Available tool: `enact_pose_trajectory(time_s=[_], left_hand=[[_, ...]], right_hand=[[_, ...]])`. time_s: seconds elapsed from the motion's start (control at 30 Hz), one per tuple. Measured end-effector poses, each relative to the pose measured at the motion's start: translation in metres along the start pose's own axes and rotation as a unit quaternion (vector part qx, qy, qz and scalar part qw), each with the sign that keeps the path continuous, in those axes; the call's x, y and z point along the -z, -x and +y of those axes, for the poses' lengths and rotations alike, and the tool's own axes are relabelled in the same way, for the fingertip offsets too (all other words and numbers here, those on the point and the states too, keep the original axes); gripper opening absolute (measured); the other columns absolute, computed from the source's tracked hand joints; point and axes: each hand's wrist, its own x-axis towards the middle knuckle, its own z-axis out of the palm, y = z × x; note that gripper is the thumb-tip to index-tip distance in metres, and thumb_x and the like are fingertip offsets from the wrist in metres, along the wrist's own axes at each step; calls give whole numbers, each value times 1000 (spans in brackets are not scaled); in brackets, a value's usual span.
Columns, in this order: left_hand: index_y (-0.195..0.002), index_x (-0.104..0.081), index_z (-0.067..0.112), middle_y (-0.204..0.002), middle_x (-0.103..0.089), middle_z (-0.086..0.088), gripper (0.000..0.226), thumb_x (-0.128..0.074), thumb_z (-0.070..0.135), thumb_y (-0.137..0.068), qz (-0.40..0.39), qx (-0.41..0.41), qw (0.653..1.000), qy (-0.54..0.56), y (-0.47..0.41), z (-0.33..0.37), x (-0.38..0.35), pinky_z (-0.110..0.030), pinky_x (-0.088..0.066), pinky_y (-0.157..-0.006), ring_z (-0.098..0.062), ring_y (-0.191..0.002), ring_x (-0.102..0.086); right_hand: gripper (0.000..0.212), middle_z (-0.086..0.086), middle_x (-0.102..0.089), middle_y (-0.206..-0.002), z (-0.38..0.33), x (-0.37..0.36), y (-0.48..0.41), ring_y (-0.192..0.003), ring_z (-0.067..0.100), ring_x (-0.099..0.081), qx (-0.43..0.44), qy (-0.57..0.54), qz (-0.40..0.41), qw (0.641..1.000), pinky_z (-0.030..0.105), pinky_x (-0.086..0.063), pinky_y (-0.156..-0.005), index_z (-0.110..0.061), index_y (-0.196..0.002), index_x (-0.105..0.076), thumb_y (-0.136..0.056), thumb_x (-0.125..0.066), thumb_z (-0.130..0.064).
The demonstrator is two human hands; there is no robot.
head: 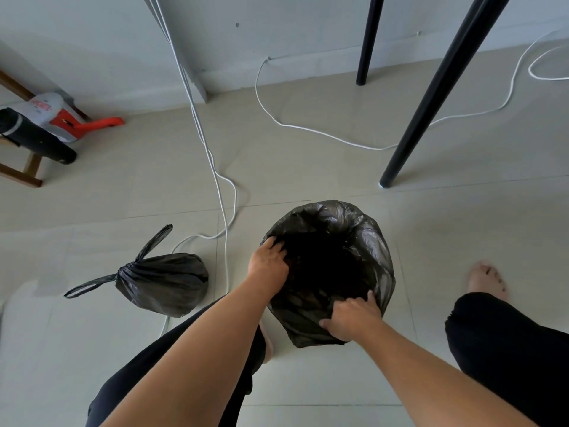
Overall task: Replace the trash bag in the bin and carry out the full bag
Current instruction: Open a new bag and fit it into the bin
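A: Left hand (271,261) first?

B: Hooked over the left edge of the fresh bag (369,241), fingers (275,245) curled into the dark mouth. Clutching plastic.

A: And the right hand (354,318)?

B: Down on the near edge of that same bag, thumb splayed to the left. Fingers bent over the rim, bunching the film. Gripping as well, going by the raised knuckles.

A: Bin?

B: Hidden entirely under the black plastic. Draped well down the sides, with the mouth open upward.

A: Where, exactly?

B: Standing on pale tiles (308,380), close in front of the person. 1 bare foot (488,278) off to the right, apart from it.

A: Full bag (166,282)?

B: Lying on the tiles to the left of the lined one, near but not touching. Knotted at the top, with 2 loop handles (154,241) sticking out, 1 upward and 1 toward the left. Untouched by either hand.

A: Anything else around?

B: 2 black table legs (431,118) slanting down beyond the bags. White cables (221,186) snaking across the floor, 1 passing just beside the full bag. At far left, a red and grey handheld vacuum (58,118), propped on a wooden frame (21,175) by the wall (92,41).
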Motion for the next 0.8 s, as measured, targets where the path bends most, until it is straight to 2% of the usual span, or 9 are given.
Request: enact_pose_trajectory(time_s=[0.13, 0.2, 0.27, 0.33, 0.37, 0.5, 0.63, 0.73, 0.8], left_hand=[[-145, -41, 29, -158, -25, -2, 60, -44, 51, -90, -33, 20, 999, -21, 7, 12, -16, -49, 6, -118, -27, -148, -5], [-144, -43, 27, -152, -36, -2, 61, -42, 53, -90, -58, 27, 998, -2, 10, 24, -15, -49, -1, -118, -28, -145, -18], [-133, -54, 26, -132, -55, -2, 52, -48, 51, -88, -73, 28, 996, 29, 13, 33, -8, -45, -18, -110, -27, -128, -42], [-120, -62, 24, -112, -63, -2, 39, -53, 44, -87, -51, 25, 996, 67, 15, 36, 4, -40, -31, -97, -25, -108, -54], [-118, -62, 23, -110, -62, -3, 36, -53, 40, -88, -25, 22, 997, 76, 15, 34, 10, -39, -33, -93, -25, -105, -54], [-121, -60, 20, -120, -54, -5, 32, -50, 30, -92, 69, -1, 996, 56, 8, 18, 21, -37, -34, -92, -25, -112, -47], [-123, -61, 23, -129, -53, 0, 32, -52, 30, -92, 52, -17, 998, 35, 1, 4, 16, -42, -27, -105, -24, -124, -41], [-136, -52, 27, -150, -40, 1, 47, -53, 38, -91, -4, 4, 1000, 29, -2, -1, 1, -49, -4, -118, -25, -144, -22], [-146, -40, 28, -160, -22, 0, 59, -51, 46, -90, -41, 17, 999, 3, -2, 0, -9, -51, 11, -118, -26, -149, -4]], right_hand=[[69, 7, -60, -129, 18, 14, -2, -126, 29, -48, 31, 87, -18, 996, 54, 6, -117, -20, -128, -58, -86, -34, -70], [63, 4, -64, -123, 25, 28, -3, -122, 27, -51, 41, 126, -19, 991, 53, 10, -117, -22, -123, -61, -84, -41, -68], [46, 3, -66, -113, 28, 43, -3, -115, 27, -55, 53, 153, 4, 987, 52, 7, -119, -21, -114, -65, -82, -52, -52], [33, 5, -65, -106, 25, 54, -1, -110, 27, -56, 62, 150, 46, 986, 52, 3, -120, -19, -109, -66, -80, -54, -30], [33, 7, -64, -108, 21, 56, -1, -111, 28, -55, 64, 133, 69, 987, 52, 1, -120, -18, -111, -64, -80, -54, -24], [44, 14, -56, -127, -4, 48, 1, -124, 34, -46, 45, 21, 100, 994, 56, -6, -119, -13, -127, -52, -85, -46, -24], [48, 14, -49, -136, -9, 24, 3, -130, 35, -40, 19, 21, 71, 997, 61, 8, -115, -14, -134, -47, -89, -41, -32], [59, 13, -50, -140, 4, 15, 2, -133, 33, -40, 13, 64, 68, 996, 58, 17, -112, -16, -138, -46, -93, -35, -52], [71, 12, -54, -136, 14, 12, 2, -131, 31, -42, 19, 100, 83, 991, 56, 18, -113, -17, -136, -50, -90, -29, -67]])
